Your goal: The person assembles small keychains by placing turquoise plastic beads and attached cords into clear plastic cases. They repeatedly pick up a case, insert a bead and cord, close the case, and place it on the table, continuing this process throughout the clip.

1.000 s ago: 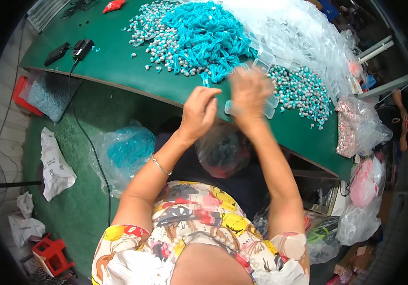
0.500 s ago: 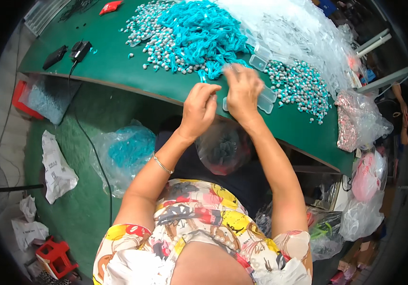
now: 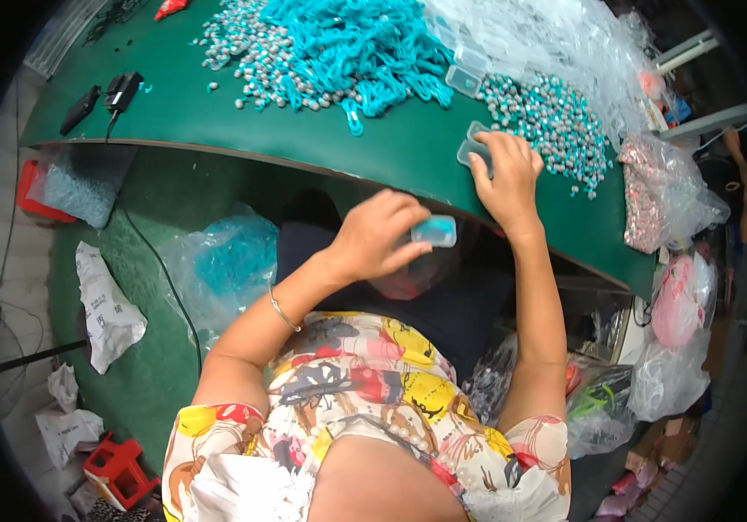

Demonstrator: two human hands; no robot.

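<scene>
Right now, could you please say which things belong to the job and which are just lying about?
Apparently in use: clear box in left hand; clear box at right hand; turquoise cords; grey-turquoise pieces.
Apparently lying about: red stool; white sack.

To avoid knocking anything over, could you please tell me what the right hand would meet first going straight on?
The right hand would probably meet the clear plastic box first, and may be touching it; beyond lie small grey-and-teal beads, though depth is unclear.

A box (image 3: 470,149) lies on the table (image 3: 304,142), right of the cord pile (image 3: 365,52).
</scene>
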